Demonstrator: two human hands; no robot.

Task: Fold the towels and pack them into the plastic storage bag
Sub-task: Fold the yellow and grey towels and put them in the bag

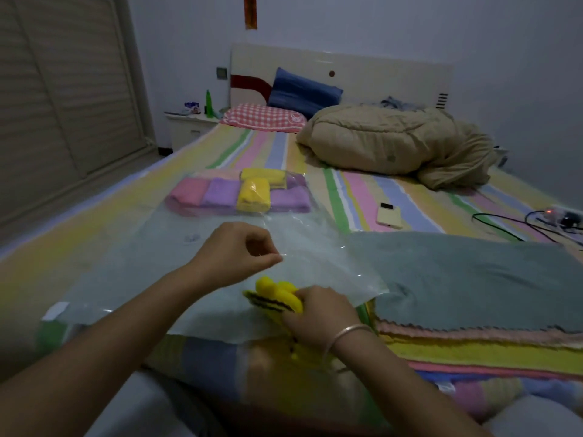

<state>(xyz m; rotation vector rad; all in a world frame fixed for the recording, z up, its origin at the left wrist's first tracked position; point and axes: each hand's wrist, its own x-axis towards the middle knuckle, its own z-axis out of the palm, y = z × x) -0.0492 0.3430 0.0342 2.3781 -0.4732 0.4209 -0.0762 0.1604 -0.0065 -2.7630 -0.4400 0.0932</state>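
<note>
A person kneels at the foot of a striped bed [79, 216], packing towels. The left hand [233, 257] pinches the upper lip of the clear plastic storage bag [142, 263], fingers curled tight on the film. The right hand [318, 313], with a bracelet [347, 332] on its wrist, grips a folded yellow towel [274, 294] at the bag's mouth, at 5 o'clock from the left hand. At 12 o'clock, deep inside the bag, lie the packed towels [239, 193], pink, purple and yellow, side by side. At 3 o'clock, touching the bag's edge, lies a flat stack of unfolded towels [473, 279], grey-green on top. A phone [389, 216] rests on the sheet beyond it, a tan duvet [394, 140] farther back.
</note>
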